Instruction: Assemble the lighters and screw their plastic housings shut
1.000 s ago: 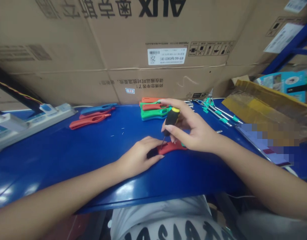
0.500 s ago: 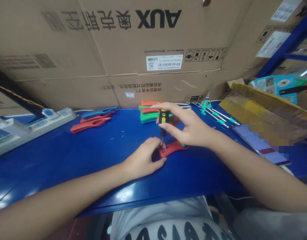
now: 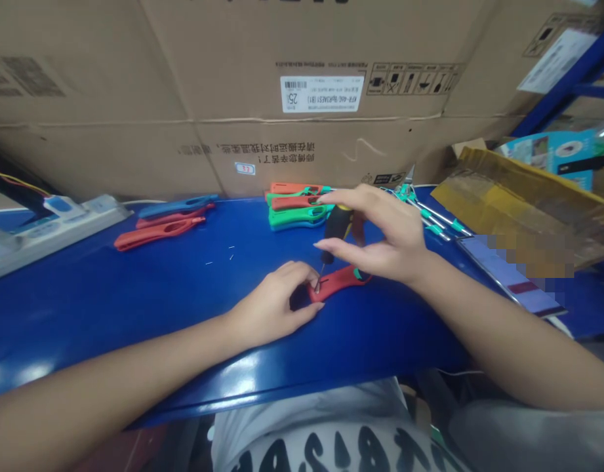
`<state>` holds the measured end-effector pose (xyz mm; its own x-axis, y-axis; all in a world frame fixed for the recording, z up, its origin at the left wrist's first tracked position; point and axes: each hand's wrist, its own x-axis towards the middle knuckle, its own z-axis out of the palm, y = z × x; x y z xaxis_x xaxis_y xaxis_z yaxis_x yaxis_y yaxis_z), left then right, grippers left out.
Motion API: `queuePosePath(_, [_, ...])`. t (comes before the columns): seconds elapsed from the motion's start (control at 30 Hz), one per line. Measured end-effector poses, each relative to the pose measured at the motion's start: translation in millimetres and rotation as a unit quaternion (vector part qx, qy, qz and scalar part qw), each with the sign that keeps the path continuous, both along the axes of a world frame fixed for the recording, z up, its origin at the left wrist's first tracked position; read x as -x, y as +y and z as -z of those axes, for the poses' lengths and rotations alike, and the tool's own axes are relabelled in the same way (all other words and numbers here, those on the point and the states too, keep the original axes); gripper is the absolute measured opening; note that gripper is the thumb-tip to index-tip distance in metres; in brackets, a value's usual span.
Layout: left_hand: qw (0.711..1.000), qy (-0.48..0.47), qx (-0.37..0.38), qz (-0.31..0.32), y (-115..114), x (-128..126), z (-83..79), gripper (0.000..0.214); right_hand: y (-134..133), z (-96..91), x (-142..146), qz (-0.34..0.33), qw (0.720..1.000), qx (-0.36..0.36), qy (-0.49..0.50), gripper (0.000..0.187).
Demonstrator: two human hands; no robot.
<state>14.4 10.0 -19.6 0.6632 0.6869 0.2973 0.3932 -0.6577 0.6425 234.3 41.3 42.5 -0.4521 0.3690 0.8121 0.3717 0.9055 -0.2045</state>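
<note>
A red plastic handle piece (image 3: 337,280) lies flat on the blue table (image 3: 134,295) in front of me. My left hand (image 3: 275,305) is closed on its near end and pins it down. My right hand (image 3: 380,233) grips a screwdriver (image 3: 337,226) with a black and yellow handle. The screwdriver leans to the right, and its thin tip rests on the red piece right beside my left fingertips.
A stack of green and orange handle pieces (image 3: 296,206) sits behind the hands. Red and blue pieces (image 3: 159,226) lie to the left, with tiny screws (image 3: 223,255) near them. Green-tipped metal tools (image 3: 429,216) lie at the right. Cardboard boxes (image 3: 282,85) wall off the back.
The screwdriver has tilted from near upright to leaning right, its tip staying on the red piece. My left hand has kept its hold. The view has dropped a little.
</note>
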Motion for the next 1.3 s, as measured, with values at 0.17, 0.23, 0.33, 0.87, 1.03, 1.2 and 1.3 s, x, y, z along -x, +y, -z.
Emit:
queuePosePath(0.17, [1.0, 0.004, -0.012, -0.001, 1, 0, 1.4, 0.015, -8, -2.1, 5, -0.042, 0.996, 0.069, -0.024, 0.035])
queuePosePath(0.23, [1.0, 0.008, -0.016, -0.005, 1, 0, 1.7, 0.016, -11, -0.1, 9, -0.067, 0.988, 0.139, -0.016, 0.038])
queuePosePath(0.33, [0.999, 0.017, -0.033, -0.014, 1, 0, 2.0, 0.02, -11, 4.6, 10, -0.059, 0.995, 0.078, 0.001, 0.038])
queuePosePath(0.87, [0.999, 0.026, -0.027, 0.012, 2, 0, 1.3, 0.029, -13, -0.5, 5, -0.041, 0.995, 0.087, -0.031, 0.042])
queuePosePath(1.03, [0.999, 0.02, -0.018, 0.022, 3, 0, 2.0, 0.038, -11, 0.2, 6, -0.016, 0.998, 0.062, -0.005, 0.033])
queuePosePath(1.2, [0.999, 0.014, -0.011, 0.028, 3, 0, 1.2, 0.037, -13, -1.1, 7, -0.039, 0.994, 0.097, -0.029, 0.035])
queuePosePath(1.3, [0.999, 0.014, -0.009, 0.032, 2, 0, -0.1, 0.038, -14, -3.1, 8, -0.062, 0.979, 0.191, -0.021, 0.039])
